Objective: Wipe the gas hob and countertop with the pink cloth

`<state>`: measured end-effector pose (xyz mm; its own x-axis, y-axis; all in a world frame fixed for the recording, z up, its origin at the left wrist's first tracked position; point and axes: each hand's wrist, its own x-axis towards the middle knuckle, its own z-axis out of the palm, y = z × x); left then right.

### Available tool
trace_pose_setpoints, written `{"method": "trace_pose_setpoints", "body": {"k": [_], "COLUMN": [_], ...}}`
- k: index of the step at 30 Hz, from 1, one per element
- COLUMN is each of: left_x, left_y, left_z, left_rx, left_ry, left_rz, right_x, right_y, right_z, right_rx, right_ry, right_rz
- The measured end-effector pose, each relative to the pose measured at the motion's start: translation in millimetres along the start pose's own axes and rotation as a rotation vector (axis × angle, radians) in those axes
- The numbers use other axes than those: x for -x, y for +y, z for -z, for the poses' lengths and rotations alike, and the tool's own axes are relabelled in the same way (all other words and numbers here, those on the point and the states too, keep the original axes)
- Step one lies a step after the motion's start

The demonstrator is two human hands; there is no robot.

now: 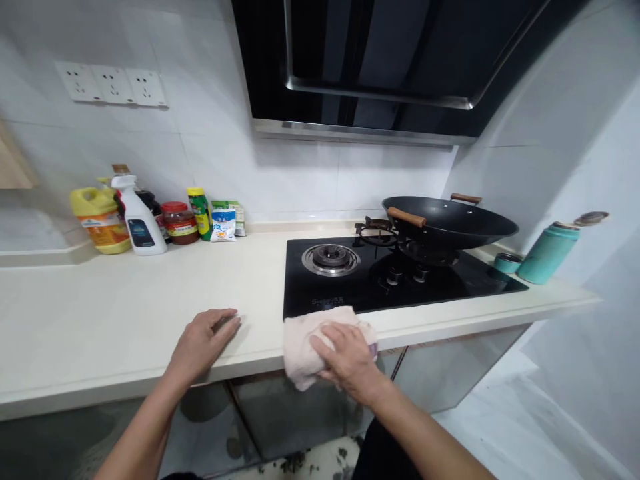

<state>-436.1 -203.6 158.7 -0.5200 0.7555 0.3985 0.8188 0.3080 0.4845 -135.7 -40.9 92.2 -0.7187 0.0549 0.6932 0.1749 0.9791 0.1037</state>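
My right hand (347, 357) grips a pale pink cloth (303, 343) at the front edge of the counter. The cloth touches the near left corner of the black gas stove (300, 290) and droops over the counter's edge. To the left, my left hand (203, 340) rests on the white countertop (135, 313), holding nothing, with its thumb apart from the fingers. Behind the cloth lies the stove's left burner (331, 259), with no pot on it. A black wok (450, 223) with wooden handles stands on the right burner.
A yellow jug (103, 220), a white spray bottle (143, 220), a red-lidded jar (179, 223), a green bottle (200, 213) and small packets (223, 225) line the wall. A teal canister (549, 253) stands at right beside a small teal cup (507, 263). The range hood (360, 67) hangs above.
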Motion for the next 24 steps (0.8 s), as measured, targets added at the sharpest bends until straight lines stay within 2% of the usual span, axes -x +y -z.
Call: {"method": "trace_pose_setpoints", "body": {"k": [7, 13, 17, 21, 24], "left_x": [-2.9, -3.1, -2.9, -2.7, -1.2], "left_y": [-5.3, -1.5, 1.4, -1.6, -5.1], "left_z": [-4.6, -3.8, -3.1, -4.4, -6.3], "left_rx": [-0.059, -0.114, -0.142, -0.140, -0.116], "left_ry": [-0.010, -0.023, -0.024, -0.017, 0.000], "left_rz": [-0.042, -0.047, -0.070, -0.080, -0.092], "right_x": [81.0, 142.4, 180.4, 200.1, 193.2], "right_y": [79.8, 143.1, 189.3, 231.4, 246.9], "right_z": [41.1, 72.4, 97.0, 129.7, 154.9], "right_rx": [0.238, 0.376, 0.434, 0.369, 0.246], "right_ry": [-0.016, -0.032, -0.095, -0.231, -0.323], "right_rz": [-0.133, -0.318, -0.423, -0.506, -0.618]}}
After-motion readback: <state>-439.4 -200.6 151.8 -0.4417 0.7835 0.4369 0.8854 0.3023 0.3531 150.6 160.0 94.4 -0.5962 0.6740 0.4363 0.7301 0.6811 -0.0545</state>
